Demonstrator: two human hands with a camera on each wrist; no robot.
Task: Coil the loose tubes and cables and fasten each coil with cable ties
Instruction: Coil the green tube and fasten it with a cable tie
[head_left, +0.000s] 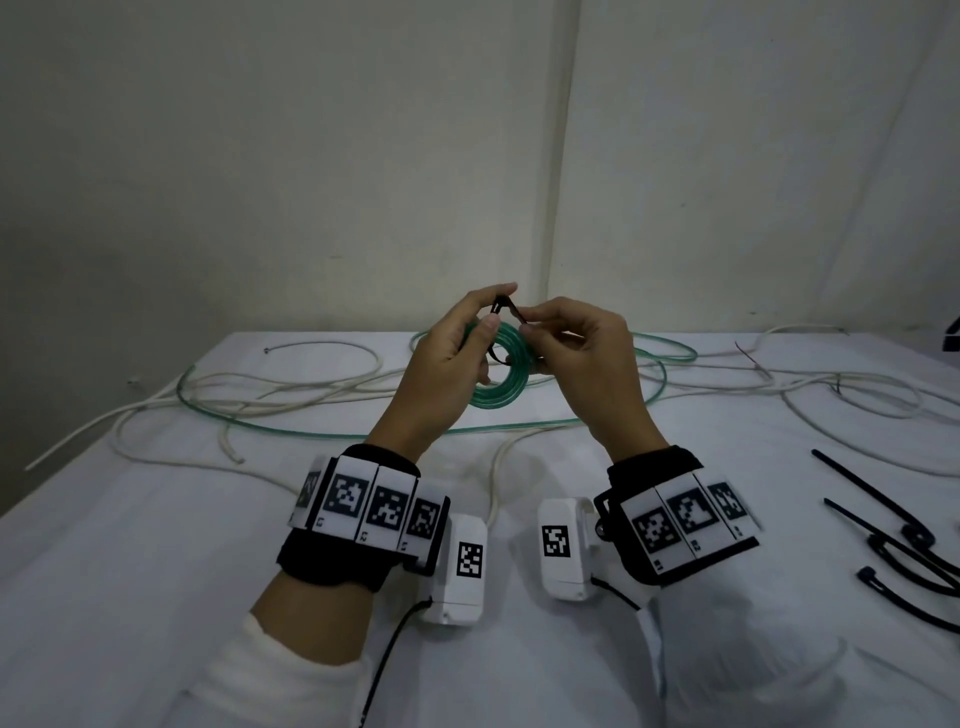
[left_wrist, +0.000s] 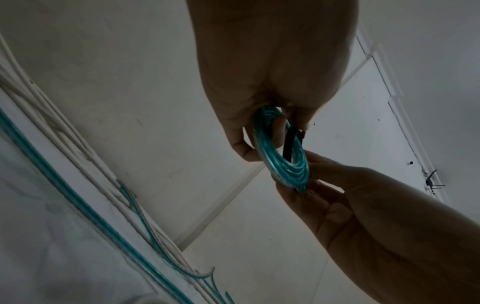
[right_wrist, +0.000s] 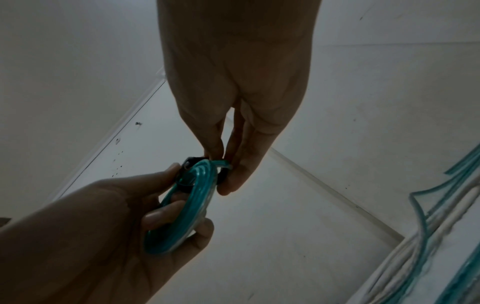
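Observation:
Both hands are raised above the table. A small coil of green tube (head_left: 500, 387) hangs between them, and its loose end trails down onto the cloth. My left hand (head_left: 494, 312) grips the coil's upper left part, fingers curled through it, as the left wrist view shows (left_wrist: 281, 162). A black cable tie (head_left: 508, 307) loops round the top of the coil. My right hand (head_left: 529, 323) pinches the tie's strap between thumb and fingertips; in the right wrist view the tie (right_wrist: 192, 163) wraps over the coil (right_wrist: 182, 216). Whether the tie is locked is hidden.
Loose white cables (head_left: 291, 389) and the rest of the green tube (head_left: 332, 431) sprawl across the white-covered table (head_left: 130, 545). Several black cable ties (head_left: 883, 519) lie at the right edge. A plain wall stands behind the table.

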